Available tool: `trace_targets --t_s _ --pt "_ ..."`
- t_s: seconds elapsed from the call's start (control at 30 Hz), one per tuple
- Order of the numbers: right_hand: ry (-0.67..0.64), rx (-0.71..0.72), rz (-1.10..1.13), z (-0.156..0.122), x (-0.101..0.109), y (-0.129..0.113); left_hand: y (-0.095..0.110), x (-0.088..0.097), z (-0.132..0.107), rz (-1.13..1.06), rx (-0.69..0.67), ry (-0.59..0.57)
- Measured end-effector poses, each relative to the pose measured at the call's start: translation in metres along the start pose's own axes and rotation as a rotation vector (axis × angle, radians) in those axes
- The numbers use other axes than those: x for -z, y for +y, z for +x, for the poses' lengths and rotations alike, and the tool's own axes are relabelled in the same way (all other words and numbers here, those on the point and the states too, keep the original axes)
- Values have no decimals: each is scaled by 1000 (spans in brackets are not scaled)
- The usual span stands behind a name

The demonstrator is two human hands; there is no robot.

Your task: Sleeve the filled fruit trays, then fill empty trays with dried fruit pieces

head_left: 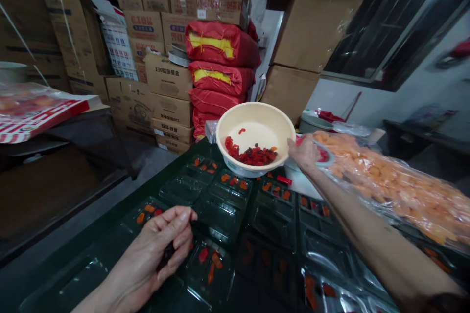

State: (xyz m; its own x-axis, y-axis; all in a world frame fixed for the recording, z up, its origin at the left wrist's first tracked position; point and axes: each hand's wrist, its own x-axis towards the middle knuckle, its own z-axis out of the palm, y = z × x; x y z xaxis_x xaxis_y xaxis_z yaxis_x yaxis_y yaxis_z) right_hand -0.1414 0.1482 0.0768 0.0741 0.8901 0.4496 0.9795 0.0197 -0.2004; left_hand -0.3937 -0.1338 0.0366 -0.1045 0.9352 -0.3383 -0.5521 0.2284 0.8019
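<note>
My right hand [305,151] grips the right rim of a cream plastic basin [257,120], which is tilted toward me at the far end of the table. Dark red and bright red dried-fruit-like pieces [253,155] lie along its lower side. My left hand [167,244] is closed above the trays, thumb against the fingers. Something dark shows inside the curled fingers, too hidden to name. Around it, clear plastic trays [220,215] stand in rows, several with orange and red pieces [211,261] in their small compartments.
A clear bag of orange pieces [400,181] lies along the right side. Behind the basin stand stacked red sacks [220,49] and cardboard boxes [171,78]. At the left, a red-and-white box [47,117] sits on another surface. A small red packet [284,180] lies near the basin.
</note>
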Motion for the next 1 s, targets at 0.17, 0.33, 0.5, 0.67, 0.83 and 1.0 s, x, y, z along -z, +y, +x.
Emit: trace_targets --t_s 0.17,0.33,0.5,0.67,0.83,1.0 --pt "-203 465 -354 32 -7 -21 -14 -4 2 7 48 -69" --pt "-414 593 -433 56 -34 -40 -11 7 -9 14 24 27" --pt "-466 624 -434 61 -44 -40 -5 22 -17 -11 4 147" --pt "-447 546 -362 58 -46 -43 -7 27 -21 -40 8 203" --pt "-299 393 -200 36 -24 -55 -4 36 -32 -2 -57 236" --pt "-286 462 142 -54 22 -82 7 48 -52 -87 -197 194"
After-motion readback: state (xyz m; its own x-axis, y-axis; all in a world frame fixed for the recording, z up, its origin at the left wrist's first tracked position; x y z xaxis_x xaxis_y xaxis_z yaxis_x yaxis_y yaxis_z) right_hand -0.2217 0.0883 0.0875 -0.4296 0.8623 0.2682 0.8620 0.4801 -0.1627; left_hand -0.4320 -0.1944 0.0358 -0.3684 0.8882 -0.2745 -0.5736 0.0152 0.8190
